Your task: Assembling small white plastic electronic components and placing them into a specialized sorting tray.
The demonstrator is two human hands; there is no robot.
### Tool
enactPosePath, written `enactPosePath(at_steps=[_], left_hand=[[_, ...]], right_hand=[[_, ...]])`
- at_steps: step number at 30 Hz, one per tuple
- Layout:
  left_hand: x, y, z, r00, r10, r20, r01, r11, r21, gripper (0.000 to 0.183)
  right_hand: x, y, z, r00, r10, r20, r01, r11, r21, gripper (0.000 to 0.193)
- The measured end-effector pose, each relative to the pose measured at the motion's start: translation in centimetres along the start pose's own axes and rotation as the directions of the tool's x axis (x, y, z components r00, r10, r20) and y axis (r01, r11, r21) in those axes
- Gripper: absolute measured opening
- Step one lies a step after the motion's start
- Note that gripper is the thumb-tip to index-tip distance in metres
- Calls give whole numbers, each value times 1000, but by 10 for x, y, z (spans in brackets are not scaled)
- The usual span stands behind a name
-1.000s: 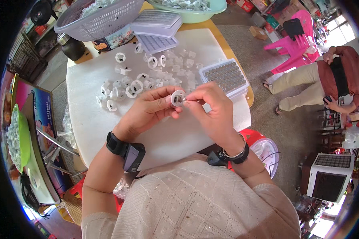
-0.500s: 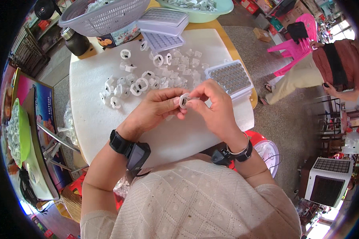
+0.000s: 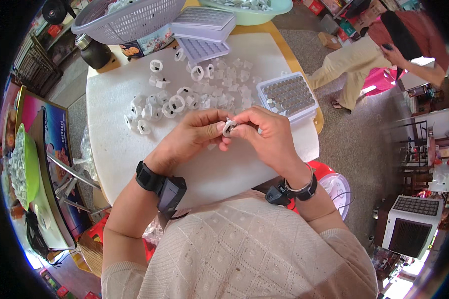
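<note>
A small white ring-shaped plastic part (image 3: 229, 128) with a dark piece inside is held between both hands, above the white tabletop (image 3: 204, 174). My left hand (image 3: 194, 134) pinches its left side with thumb and fingers. On the other side my right hand (image 3: 268, 137) grips it with thumb and index finger. Just beyond the hands lies a loose pile of similar white rings (image 3: 176, 104) and small clear-white pieces (image 3: 229, 74). To the right of the pile, close to my right hand, stands a tray of small round grey cylinders (image 3: 288, 94).
Behind the pile are stacked pale plastic trays (image 3: 204, 25), a grey basket (image 3: 129, 27) and a light green basin (image 3: 259, 19). A dark bottle (image 3: 92, 52) stands at the table's back left. Someone in a reddish top (image 3: 419, 35) is on the right.
The white ring part has tilted slightly between my fingers, while both hands stay nearly in place. In the background, the other person has moved left, nearer the table.
</note>
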State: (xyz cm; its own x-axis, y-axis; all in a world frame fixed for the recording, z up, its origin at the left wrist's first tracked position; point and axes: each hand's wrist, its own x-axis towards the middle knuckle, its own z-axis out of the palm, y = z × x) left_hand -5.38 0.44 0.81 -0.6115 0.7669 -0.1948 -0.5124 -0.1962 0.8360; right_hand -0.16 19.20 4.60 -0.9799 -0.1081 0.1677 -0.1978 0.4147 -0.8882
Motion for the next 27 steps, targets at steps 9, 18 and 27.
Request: enactPosePath(at_steps=[9, 18, 27], left_hand=[[2, -1, -1, 1000, -20, 8, 20, 999, 25, 28], [2, 6, 0, 999, -44, 16, 42, 996, 80, 27], [0, 9, 6, 999, -32, -33, 32, 999, -11, 27]], right_hand=[[-2, -1, 2, 990, 135, 50, -143, 965, 221, 9], [-5, 8, 1, 997, 78, 24, -79, 994, 79, 11], [-3, 6, 0, 995, 86, 58, -95, 980, 177, 11]])
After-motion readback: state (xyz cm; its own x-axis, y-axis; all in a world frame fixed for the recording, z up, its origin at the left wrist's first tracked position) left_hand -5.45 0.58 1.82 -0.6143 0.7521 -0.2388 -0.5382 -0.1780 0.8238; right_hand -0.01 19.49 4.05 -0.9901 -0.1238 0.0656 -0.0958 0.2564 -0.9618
